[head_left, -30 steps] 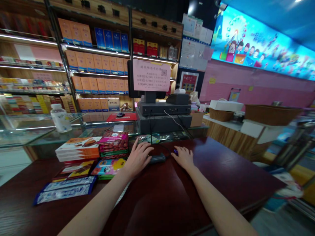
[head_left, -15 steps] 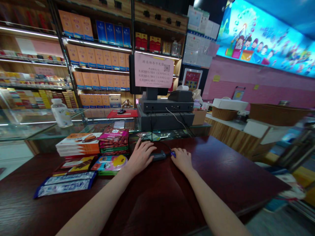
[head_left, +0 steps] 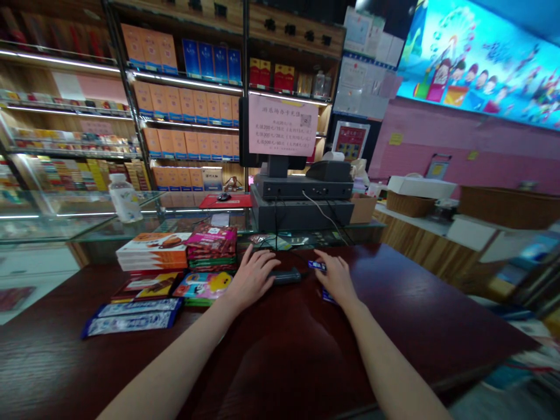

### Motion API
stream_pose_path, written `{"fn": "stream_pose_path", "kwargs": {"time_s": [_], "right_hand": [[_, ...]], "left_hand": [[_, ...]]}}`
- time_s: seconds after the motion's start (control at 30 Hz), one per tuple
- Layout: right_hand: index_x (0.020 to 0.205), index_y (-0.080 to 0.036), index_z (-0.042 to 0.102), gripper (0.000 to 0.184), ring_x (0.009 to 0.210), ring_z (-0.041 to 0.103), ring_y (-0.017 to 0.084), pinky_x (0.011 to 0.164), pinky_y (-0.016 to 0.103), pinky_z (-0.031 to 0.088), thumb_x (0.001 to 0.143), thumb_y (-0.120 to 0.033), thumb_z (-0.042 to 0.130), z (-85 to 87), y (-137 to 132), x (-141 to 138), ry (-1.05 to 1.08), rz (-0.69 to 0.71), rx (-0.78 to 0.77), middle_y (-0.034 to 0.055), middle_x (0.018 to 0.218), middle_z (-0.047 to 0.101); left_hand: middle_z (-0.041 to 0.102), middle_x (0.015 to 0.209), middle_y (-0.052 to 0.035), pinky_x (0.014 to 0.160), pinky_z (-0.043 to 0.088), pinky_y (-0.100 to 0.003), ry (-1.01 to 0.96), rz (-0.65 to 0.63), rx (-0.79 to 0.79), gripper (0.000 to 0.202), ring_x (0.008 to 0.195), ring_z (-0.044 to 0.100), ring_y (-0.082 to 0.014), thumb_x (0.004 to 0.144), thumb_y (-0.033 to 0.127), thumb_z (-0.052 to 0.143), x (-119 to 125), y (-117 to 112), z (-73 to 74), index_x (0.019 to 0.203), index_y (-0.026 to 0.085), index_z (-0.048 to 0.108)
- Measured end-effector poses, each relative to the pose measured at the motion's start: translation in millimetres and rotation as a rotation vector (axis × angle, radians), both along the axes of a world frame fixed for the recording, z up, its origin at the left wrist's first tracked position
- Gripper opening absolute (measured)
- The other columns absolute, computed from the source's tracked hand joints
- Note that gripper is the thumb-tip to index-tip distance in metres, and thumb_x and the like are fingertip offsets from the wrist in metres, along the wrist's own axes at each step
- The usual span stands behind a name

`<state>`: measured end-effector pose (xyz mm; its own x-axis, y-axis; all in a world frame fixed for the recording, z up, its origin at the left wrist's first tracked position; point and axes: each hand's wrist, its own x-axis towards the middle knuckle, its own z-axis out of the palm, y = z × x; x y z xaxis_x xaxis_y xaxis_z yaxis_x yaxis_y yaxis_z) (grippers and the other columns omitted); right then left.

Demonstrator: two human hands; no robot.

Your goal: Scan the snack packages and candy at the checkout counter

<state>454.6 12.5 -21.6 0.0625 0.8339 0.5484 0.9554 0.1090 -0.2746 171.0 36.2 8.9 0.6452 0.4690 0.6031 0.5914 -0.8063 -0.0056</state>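
Observation:
My left hand (head_left: 254, 277) lies on the dark wooden counter (head_left: 284, 350) with its fingers curled over the near end of a black handheld barcode scanner (head_left: 286, 275). My right hand (head_left: 336, 281) rests palm down just right of the scanner, fingers together over a small blue packet (head_left: 317, 265) whose ends show at the fingertips and under the palm. A black cable runs from the scanner toward the cash register (head_left: 301, 198).
Snack packs are stacked at the left: orange boxes (head_left: 151, 251), pink packets (head_left: 212, 242), a colourful flat pack (head_left: 203, 286), blue-white bars (head_left: 131, 315). A glass display case with a water bottle (head_left: 123, 198) stands behind. Shelves of boxed goods line the back wall.
The view has shifted slightly left and down. My right hand has settled flatter over the blue packet, more of which shows now. My left hand stays on the scanner.

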Motion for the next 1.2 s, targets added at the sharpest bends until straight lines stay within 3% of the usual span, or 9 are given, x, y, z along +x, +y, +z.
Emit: {"fn": "stream_pose_path", "kwargs": {"time_s": [0.2, 0.33, 0.5, 0.67, 0.9, 1.2], "right_hand": [[0.145, -0.024, 0.042, 0.055, 0.107, 0.063, 0.021, 0.113, 0.048, 0.032, 0.092, -0.018, 0.052, 14.8, -7.0, -42.0, -0.042, 0.391, 0.176, 0.0046, 0.109, 0.071], [0.152, -0.025, 0.031, 0.064, 0.107, 0.063, 0.021, 0.113, 0.050, 0.034, 0.093, -0.017, 0.053, 22.2, -12.2, -66.4, -0.110, 0.534, 0.256, 0.0051, 0.112, 0.070], [0.156, -0.025, 0.022, 0.070, 0.107, 0.063, 0.022, 0.110, 0.050, 0.039, 0.095, -0.017, 0.054, 29.2, -17.0, -88.5, -0.137, 0.598, 0.328, 0.0063, 0.113, 0.070], [0.157, -0.026, 0.020, 0.068, 0.109, 0.062, 0.021, 0.110, 0.048, 0.040, 0.097, -0.016, 0.051, 30.5, -18.8, -111.4, -0.166, 0.632, 0.376, 0.0071, 0.115, 0.069], [0.156, -0.025, 0.025, 0.063, 0.109, 0.062, 0.021, 0.109, 0.047, 0.040, 0.098, -0.016, 0.049, 30.1, -15.5, -138.3, -0.156, 0.657, 0.367, 0.0083, 0.116, 0.068], [0.151, -0.027, 0.035, 0.059, 0.105, 0.064, 0.022, 0.107, 0.050, 0.041, 0.096, -0.015, 0.053, 27.2, -6.5, -154.2, -0.041, 0.661, 0.343, 0.0063, 0.110, 0.071]], "left_hand": [[0.060, 0.134, -0.0058, 0.124, 0.012, -0.057, -0.013, -0.006, 0.010, 0.041, 0.132, 0.048, -0.0237, 0.091, 0.029, 0.061, -1.8, -3.9, 2.4, 0.131, 0.025, 0.053], [0.065, 0.125, -0.0052, 0.124, 0.009, -0.058, -0.042, 0.010, -0.011, 0.042, 0.124, 0.053, -0.0232, 0.090, 0.036, 0.064, -9.3, -7.9, 4.8, 0.129, 0.025, 0.053], [0.069, 0.116, -0.0033, 0.124, 0.010, -0.058, -0.114, 0.004, -0.054, 0.039, 0.116, 0.058, -0.0214, 0.091, 0.040, 0.062, -24.7, -13.9, 5.0, 0.127, 0.026, 0.053], [0.068, 0.116, -0.0023, 0.124, 0.013, -0.055, -0.160, 0.039, -0.043, 0.038, 0.113, 0.059, -0.0201, 0.090, 0.031, 0.063, -39.6, -19.1, 2.3, 0.126, 0.026, 0.052], [0.070, 0.099, 0.0021, 0.123, 0.019, -0.052, -0.268, 0.111, -0.018, 0.037, 0.104, 0.063, -0.0178, 0.090, 0.026, 0.061, -62.9, -26.1, 1.6, 0.126, 0.026, 0.049], [0.072, 0.099, 0.0009, 0.121, 0.019, -0.056, -0.353, 0.166, 0.008, 0.028, 0.104, 0.064, -0.0195, 0.091, 0.028, 0.061, -102.6, -24.4, -3.7, 0.118, 0.025, 0.051]]}}
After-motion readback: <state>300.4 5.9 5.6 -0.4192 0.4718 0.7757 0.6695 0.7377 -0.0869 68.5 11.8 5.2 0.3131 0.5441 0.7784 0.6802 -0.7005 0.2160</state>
